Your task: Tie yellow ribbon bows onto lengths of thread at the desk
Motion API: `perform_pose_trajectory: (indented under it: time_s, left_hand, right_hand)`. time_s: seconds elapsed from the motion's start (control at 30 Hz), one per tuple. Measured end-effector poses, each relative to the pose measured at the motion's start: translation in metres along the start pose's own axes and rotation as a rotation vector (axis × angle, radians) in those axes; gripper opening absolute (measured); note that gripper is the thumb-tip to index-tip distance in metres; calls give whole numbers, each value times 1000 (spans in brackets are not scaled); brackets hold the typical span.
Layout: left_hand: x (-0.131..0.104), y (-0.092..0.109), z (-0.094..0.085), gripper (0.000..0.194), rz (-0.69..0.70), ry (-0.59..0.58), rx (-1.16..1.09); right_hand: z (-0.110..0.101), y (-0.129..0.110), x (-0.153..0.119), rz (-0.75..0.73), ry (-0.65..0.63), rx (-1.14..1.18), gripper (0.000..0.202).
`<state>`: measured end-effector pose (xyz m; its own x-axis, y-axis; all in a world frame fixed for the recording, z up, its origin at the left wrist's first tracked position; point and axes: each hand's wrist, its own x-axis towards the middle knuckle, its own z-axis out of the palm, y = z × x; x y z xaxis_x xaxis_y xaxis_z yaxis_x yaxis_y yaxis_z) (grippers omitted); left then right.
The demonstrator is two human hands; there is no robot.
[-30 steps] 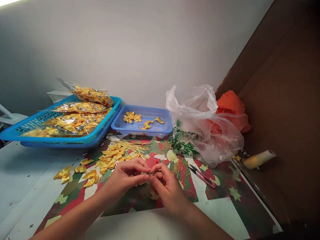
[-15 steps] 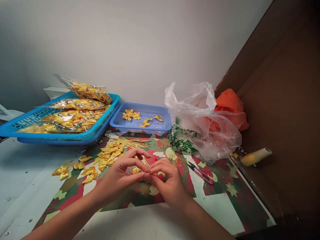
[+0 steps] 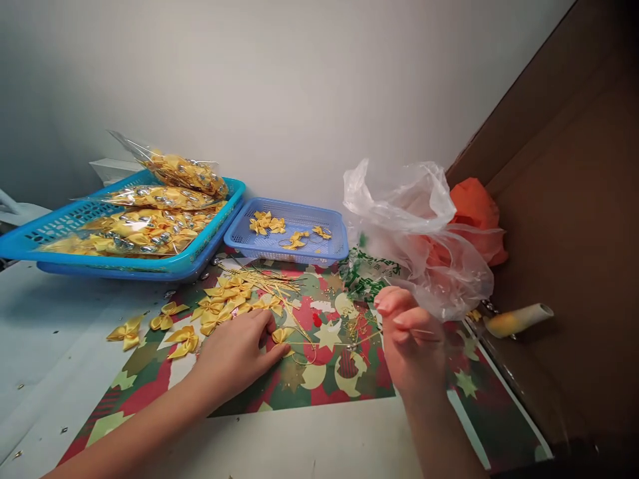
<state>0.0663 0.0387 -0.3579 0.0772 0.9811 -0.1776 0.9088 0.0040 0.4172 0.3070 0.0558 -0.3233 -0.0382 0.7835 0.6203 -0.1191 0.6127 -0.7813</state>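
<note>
My left hand [image 3: 244,346] rests low over the patterned sheet, its thumb and fingers closed on a yellow ribbon bow [image 3: 282,334]. From the bow a thin gold cord [image 3: 327,343] stretches nearly straight to the right, with a small shiny bit along it. My right hand [image 3: 413,339] is raised with curled fingers, shut on the far end of this cord. Just left of my left hand lies a pile of yellow bows [image 3: 222,299], with several loose ones further left. Gold cords [image 3: 272,283] lie in a loose bunch behind the left hand.
At back left, a turquoise basket [image 3: 187,263] holds clear bags of bows [image 3: 150,229]. A smaller blue basket [image 3: 239,251] has a few bows. A white plastic bag [image 3: 399,199] and an orange bag [image 3: 479,213] lean by the cardboard [image 3: 559,199]. A tube [image 3: 522,320] lies right.
My hands have come apart: the right moved right and up, drawing the gold cord out from the bow in my left hand. The pink-handled thread snips are now hidden behind my right hand.
</note>
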Motion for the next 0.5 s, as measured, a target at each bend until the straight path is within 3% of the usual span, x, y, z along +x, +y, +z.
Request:
perform_pose_trajectory:
  time_s: [0.1, 0.3, 0.5]
  left_hand:
    - [1, -4, 3, 30, 16, 28, -37]
    - [4, -19, 4, 21, 46, 0, -164]
    - [8, -21, -7, 29, 79, -176, -622]
  right_hand:
    - [-7, -8, 11, -6, 71, 44, 17]
    - [-34, -39, 40, -6, 459, 163, 24]
    - [-45, -77, 63, -44, 811, 272, 18]
